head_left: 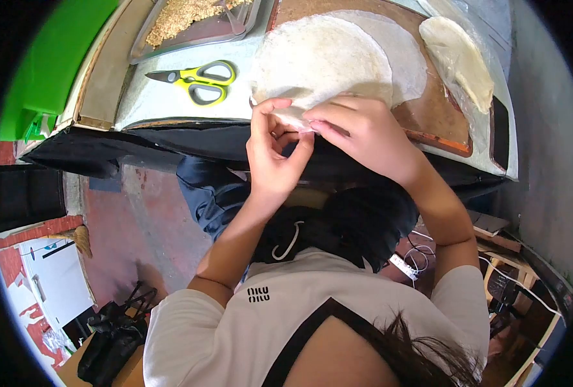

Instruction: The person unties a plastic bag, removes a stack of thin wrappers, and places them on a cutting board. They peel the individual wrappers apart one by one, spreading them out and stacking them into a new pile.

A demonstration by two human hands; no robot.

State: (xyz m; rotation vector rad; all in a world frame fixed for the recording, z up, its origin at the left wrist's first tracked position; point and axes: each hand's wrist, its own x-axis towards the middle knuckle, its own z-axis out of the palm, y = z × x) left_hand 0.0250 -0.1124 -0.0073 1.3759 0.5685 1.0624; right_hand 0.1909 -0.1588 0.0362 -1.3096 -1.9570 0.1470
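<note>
Between both hands, at the table's near edge, is a small pale wrapped piece (293, 118). My left hand (275, 145) curls around its left end with fingers and thumb. My right hand (354, 129) pinches its right end. Just beyond the hands lie thin round white sheets (322, 61), overlapping on a brown board (438, 119). Left of them, yellow-green scissors (199, 80) rest with the blades pointing left. A tray (199, 48) with crumbly golden filling (186, 19) stands at the back left.
A folded pale sheet in clear plastic (457, 61) lies on the right of the board. A dark flat object (500, 132) is at the table's right edge. A green container (48, 58) stands at the far left. A power strip (402, 266) is on the floor.
</note>
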